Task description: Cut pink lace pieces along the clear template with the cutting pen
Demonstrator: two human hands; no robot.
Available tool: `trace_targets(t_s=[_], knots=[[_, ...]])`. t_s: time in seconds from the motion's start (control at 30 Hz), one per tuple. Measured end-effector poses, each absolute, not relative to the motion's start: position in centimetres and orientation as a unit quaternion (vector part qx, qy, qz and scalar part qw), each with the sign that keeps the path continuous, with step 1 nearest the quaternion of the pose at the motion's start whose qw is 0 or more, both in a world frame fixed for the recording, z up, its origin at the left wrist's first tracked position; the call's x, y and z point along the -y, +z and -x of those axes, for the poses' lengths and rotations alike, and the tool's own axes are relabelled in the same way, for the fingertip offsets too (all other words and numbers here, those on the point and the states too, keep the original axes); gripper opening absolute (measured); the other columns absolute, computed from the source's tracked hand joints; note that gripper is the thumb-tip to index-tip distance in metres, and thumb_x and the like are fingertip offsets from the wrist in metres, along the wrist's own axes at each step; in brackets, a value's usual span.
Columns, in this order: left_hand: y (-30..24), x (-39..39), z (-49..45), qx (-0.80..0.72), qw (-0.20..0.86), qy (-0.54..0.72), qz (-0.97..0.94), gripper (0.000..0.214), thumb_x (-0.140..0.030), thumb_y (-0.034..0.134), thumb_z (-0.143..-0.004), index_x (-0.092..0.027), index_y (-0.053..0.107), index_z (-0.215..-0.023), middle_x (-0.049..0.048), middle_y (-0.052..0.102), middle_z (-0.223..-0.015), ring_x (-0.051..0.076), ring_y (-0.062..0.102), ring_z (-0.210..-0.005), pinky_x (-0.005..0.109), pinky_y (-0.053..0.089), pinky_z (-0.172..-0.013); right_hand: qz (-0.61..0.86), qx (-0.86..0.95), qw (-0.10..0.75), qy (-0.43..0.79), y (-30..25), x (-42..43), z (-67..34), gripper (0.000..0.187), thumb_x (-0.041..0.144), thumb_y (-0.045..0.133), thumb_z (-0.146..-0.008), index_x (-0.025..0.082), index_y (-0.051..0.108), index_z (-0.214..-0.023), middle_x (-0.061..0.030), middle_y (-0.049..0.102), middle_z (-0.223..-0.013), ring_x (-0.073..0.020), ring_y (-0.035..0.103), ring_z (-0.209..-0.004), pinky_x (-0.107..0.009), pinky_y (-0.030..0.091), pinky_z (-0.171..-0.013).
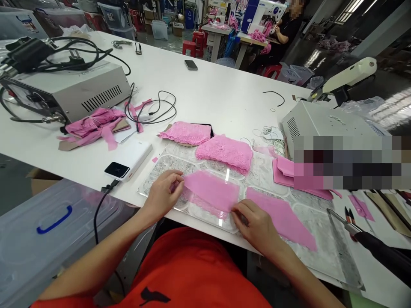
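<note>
A sheer pink fabric piece [213,190] is stretched between my two hands over a clear, marble-patterned mat [199,218]. My left hand [165,188] pinches its left end, and my right hand [252,220] pinches its lower right corner. Under it lies a pink lace piece [205,206], partly covered. To the right, another pink fabric panel [279,218] lies flat, with my right forearm close to its edge. Beyond my hands sit a folded pink lace stack [224,153] and a second lace stack [188,132].
A white power bank [131,160] with a plugged cable stands at left, near a grey metal box [83,87]. Black-handled scissors [362,235] lie at right, near folded pink fabric [285,173]. A phone [191,65] rests farther back. A person [285,32] sits at a sewing machine.
</note>
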State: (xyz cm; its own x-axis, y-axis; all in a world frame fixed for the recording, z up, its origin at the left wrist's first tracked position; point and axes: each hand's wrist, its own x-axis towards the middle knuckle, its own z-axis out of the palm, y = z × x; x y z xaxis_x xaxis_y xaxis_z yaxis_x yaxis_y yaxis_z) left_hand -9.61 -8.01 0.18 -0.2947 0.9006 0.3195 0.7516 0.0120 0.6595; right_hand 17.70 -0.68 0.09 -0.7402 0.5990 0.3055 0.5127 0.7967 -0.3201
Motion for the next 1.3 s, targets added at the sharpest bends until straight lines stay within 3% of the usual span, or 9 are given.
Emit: trace_targets(t_s=[0.27,0.6,0.73,0.93,1.1,1.3], knots=[[-0.2,9.2,10.5,-0.738,0.036,0.332,-0.587,0.011,-0.017,0.054,-0.084,-0.020,0.063,-0.078,0.0066,0.069,-0.107,0.024,0.063,-0.103,0.043,0.042,-0.092,0.225,0.945,0.221,0.088,1.5,0.5,-16.6,0.014,0.016,0.049,-0.090,0.020,0.061,-0.083,-0.0031,0.063,-0.076,-0.0118,0.059,-0.069,-0.023,0.046,-0.060],[-0.7,10.9,10.8,-0.729,-0.021,0.318,-0.606,0.008,-0.016,0.054,-0.086,-0.020,0.059,-0.082,0.0072,0.069,-0.109,0.023,0.063,-0.103,0.041,0.044,-0.090,0.201,0.948,0.222,0.106,0.8,1.0,-16.0,0.013,0.014,0.051,-0.089,0.019,0.061,-0.082,-0.0034,0.061,-0.076,-0.0121,0.057,-0.066,-0.023,0.046,-0.056],[-0.4,10.8,11.3,-0.685,-0.064,0.325,-0.649,0.009,-0.020,0.052,-0.093,-0.019,0.060,-0.097,0.0095,0.068,-0.113,0.022,0.063,-0.106,0.041,0.044,-0.093,0.222,0.938,0.256,0.076,1.1,0.4,-16.1,0.011,0.012,0.054,-0.086,0.018,0.063,-0.089,-0.0044,0.063,-0.079,-0.0127,0.059,-0.070,-0.024,0.050,-0.060],[-0.7,9.2,11.7,-0.575,-0.051,0.207,-0.790,0.034,-0.022,0.042,-0.100,-0.024,0.054,-0.132,0.0072,0.052,-0.142,0.027,0.045,-0.135,0.051,0.022,-0.116,0.227,0.936,0.268,0.005,0.3,0.4,-16.1,0.021,0.012,0.058,-0.085,0.018,0.064,-0.105,-0.0069,0.071,-0.103,-0.0195,0.065,-0.096,-0.035,0.054,-0.084],[-1.3,8.8,12.0,-0.554,-0.041,0.149,-0.818,0.035,-0.030,0.039,-0.102,-0.025,0.054,-0.134,0.0067,0.048,-0.146,0.029,0.043,-0.136,0.056,0.014,-0.118,0.252,0.926,0.280,-0.005,-0.2,0.8,-16.7,0.023,0.010,0.059,-0.085,0.019,0.065,-0.105,-0.0057,0.073,-0.103,-0.0192,0.067,-0.098,-0.036,0.055,-0.087],[-0.3,8.2,11.2,-0.527,-0.045,0.166,-0.833,0.036,-0.026,0.037,-0.103,-0.022,0.052,-0.135,0.0072,0.050,-0.144,0.024,0.043,-0.137,0.049,0.009,-0.120,0.290,0.905,0.310,0.038,0.0,0.8,-18.2,0.027,0.009,0.059,-0.083,0.020,0.065,-0.107,-0.0065,0.073,-0.102,-0.0194,0.067,-0.100,-0.036,0.057,-0.088]])
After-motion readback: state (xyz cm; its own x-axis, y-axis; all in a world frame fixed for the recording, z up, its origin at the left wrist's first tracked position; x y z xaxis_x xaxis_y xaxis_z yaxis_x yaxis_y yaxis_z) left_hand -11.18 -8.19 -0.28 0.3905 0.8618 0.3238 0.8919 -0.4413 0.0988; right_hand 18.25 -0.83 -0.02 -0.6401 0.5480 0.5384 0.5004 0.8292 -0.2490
